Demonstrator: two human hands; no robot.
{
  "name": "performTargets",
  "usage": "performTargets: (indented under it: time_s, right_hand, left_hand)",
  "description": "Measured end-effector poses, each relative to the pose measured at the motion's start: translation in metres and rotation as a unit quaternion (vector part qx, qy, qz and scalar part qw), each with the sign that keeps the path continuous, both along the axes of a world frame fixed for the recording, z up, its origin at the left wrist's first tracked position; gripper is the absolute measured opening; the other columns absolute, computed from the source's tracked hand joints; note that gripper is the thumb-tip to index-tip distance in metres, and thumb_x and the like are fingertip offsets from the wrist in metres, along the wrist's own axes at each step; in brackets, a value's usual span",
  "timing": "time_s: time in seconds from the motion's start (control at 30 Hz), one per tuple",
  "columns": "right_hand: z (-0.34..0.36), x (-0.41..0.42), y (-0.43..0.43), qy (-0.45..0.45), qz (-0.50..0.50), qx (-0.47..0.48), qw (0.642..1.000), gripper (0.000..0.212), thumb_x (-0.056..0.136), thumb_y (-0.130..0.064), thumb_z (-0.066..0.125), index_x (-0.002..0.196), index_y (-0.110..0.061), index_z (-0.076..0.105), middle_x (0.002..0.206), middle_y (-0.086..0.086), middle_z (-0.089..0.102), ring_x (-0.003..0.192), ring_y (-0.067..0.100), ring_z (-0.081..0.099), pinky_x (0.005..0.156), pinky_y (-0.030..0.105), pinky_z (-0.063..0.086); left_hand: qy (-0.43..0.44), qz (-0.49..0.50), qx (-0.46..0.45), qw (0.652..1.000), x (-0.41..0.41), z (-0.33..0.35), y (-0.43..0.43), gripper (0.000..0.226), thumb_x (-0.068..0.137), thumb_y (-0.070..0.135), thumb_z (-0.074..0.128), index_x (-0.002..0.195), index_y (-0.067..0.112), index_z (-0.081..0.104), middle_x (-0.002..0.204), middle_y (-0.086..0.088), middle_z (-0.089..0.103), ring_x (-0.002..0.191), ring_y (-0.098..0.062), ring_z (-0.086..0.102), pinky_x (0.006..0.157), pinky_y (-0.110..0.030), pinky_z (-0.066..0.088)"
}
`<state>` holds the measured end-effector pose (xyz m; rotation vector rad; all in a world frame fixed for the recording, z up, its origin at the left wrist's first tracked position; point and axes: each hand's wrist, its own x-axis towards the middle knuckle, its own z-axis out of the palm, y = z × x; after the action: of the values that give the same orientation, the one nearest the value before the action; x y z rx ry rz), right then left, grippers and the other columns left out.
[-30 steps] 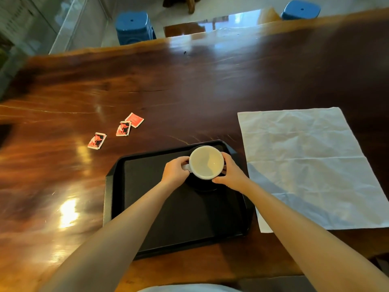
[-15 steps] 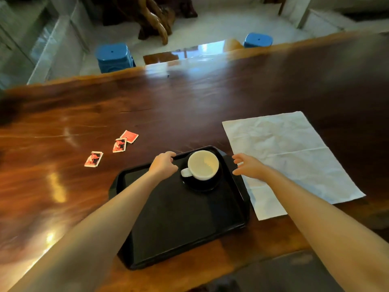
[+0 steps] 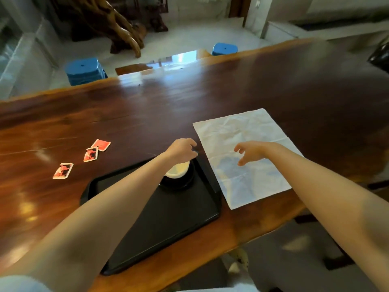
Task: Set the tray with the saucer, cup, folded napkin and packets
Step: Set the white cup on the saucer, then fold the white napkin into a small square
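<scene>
A black tray lies on the wooden table near the front edge. In its far right corner a white cup stands on a black saucer. My left hand hovers over the tray's far edge above the cup, fingers loosely curled, holding nothing. My right hand hangs open above an unfolded white napkin spread flat to the right of the tray. Three red packets lie left of the tray: one nearest, one in the middle, one farthest.
The long dark wooden table stretches away on all sides. Two blue stools stand past its far edge, with a carved wooden root piece on the floor behind them.
Both hands have let go of the cup and moved up and right. The right hand now hangs over the napkin and the left is past the cup. The view has tilted up.
</scene>
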<state>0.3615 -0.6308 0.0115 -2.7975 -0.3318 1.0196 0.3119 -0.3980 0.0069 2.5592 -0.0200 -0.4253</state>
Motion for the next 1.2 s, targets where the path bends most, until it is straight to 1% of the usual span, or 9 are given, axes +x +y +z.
performTargets:
  time_s: [0.17, 0.4, 0.63, 0.73, 0.87, 0.93, 1.0, 1.1, 1.2]
  right_hand:
    - [-0.020, 0.020, -0.054, -0.002, 0.034, -0.031, 0.999, 0.066, 0.086, -0.023, 0.065, 0.142, -0.014, 0.032, 0.145, 0.009, 0.040, 0.128, 0.029, 0.044, 0.105, 0.038, 0.039]
    - [-0.075, 0.051, -0.136, 0.031, 0.123, -0.035, 0.991, 0.063, 0.088, -0.025, 0.062, 0.142, -0.012, 0.033, 0.146, 0.008, 0.039, 0.129, 0.027, 0.042, 0.106, 0.037, 0.037]
    - [-0.124, 0.022, -0.179, -0.031, 0.287, -0.064, 0.955, 0.063, 0.087, -0.037, 0.057, 0.140, -0.011, 0.033, 0.144, 0.012, 0.035, 0.131, 0.033, 0.032, 0.107, 0.043, 0.033]
    - [-0.140, 0.009, -0.190, -0.099, 0.332, -0.073, 0.935, 0.060, 0.083, -0.037, 0.059, 0.132, -0.008, 0.039, 0.134, 0.013, 0.042, 0.119, 0.034, 0.042, 0.098, 0.043, 0.041]
    - [-0.158, -0.003, -0.195, -0.162, 0.351, -0.096, 0.917, 0.042, 0.085, -0.014, 0.048, 0.123, 0.003, 0.046, 0.120, 0.019, 0.050, 0.100, 0.034, 0.049, 0.081, 0.038, 0.049]
    - [-0.167, -0.006, -0.200, -0.203, 0.377, -0.114, 0.897, 0.036, 0.082, -0.005, 0.056, 0.116, 0.006, 0.054, 0.111, 0.022, 0.057, 0.092, 0.034, 0.055, 0.072, 0.038, 0.054]
    - [-0.170, -0.002, -0.205, -0.241, 0.361, -0.089, 0.897, 0.027, 0.070, -0.001, 0.071, 0.097, 0.000, 0.065, 0.093, 0.017, 0.066, 0.079, 0.029, 0.062, 0.055, 0.034, 0.056]
    - [-0.157, 0.004, -0.198, -0.242, 0.275, 0.005, 0.930, 0.023, 0.054, 0.001, 0.079, 0.066, -0.007, 0.061, 0.059, 0.007, 0.061, 0.047, 0.022, 0.057, 0.034, 0.025, 0.039]
    - [-0.139, 0.011, -0.188, -0.221, 0.170, 0.082, 0.957, 0.006, 0.077, 0.000, 0.064, 0.078, -0.003, 0.059, 0.067, 0.009, 0.060, 0.055, 0.026, 0.058, 0.045, 0.029, 0.037]
  left_hand:
    - [0.029, -0.020, -0.001, 0.999, 0.017, -0.024, -0.068, 0.043, 0.092, 0.020, 0.053, 0.134, 0.013, 0.047, 0.134, -0.008, 0.054, 0.122, -0.025, 0.049, 0.095, -0.031, 0.040]
    - [0.089, 0.036, -0.007, 0.995, 0.032, -0.076, -0.175, 0.042, 0.092, 0.016, 0.053, 0.133, 0.013, 0.046, 0.137, -0.010, 0.048, 0.121, -0.026, 0.048, 0.091, -0.029, 0.041]
    - [0.096, 0.051, 0.031, 0.994, -0.011, -0.123, -0.224, 0.047, 0.091, 0.015, 0.052, 0.136, 0.015, 0.041, 0.139, -0.009, 0.041, 0.122, -0.027, 0.045, 0.094, -0.030, 0.041]
    - [0.058, 0.018, 0.102, 0.993, -0.034, -0.135, -0.232, 0.045, 0.089, 0.020, 0.054, 0.133, 0.015, 0.043, 0.138, -0.009, 0.042, 0.125, -0.028, 0.039, 0.101, -0.036, 0.041]
    - [0.035, -0.023, 0.177, 0.983, -0.042, -0.142, -0.241, 0.057, 0.084, 0.041, 0.057, 0.134, 0.019, 0.039, 0.137, -0.009, 0.042, 0.125, -0.028, 0.038, 0.100, -0.038, 0.042]
    - [0.030, -0.025, 0.205, 0.978, -0.043, -0.145, -0.249, 0.064, 0.082, 0.049, 0.056, 0.134, 0.018, 0.037, 0.136, -0.010, 0.042, 0.123, -0.030, 0.039, 0.097, -0.039, 0.045]
    - [0.030, -0.022, 0.223, 0.974, -0.043, -0.146, -0.256, 0.065, 0.082, 0.051, 0.054, 0.133, 0.015, 0.037, 0.134, -0.011, 0.043, 0.121, -0.031, 0.040, 0.093, -0.039, 0.047]
    - [0.019, -0.010, 0.233, 0.972, -0.041, -0.145, -0.259, 0.042, 0.090, 0.038, 0.049, 0.125, 0.016, 0.045, 0.129, -0.012, 0.047, 0.117, -0.030, 0.043, 0.089, -0.038, 0.049]
    - [-0.011, 0.015, 0.205, 0.979, -0.033, -0.142, -0.250, 0.028, 0.094, 0.010, 0.041, 0.121, 0.014, 0.048, 0.121, -0.009, 0.053, 0.106, -0.027, 0.050, 0.083, -0.034, 0.050]
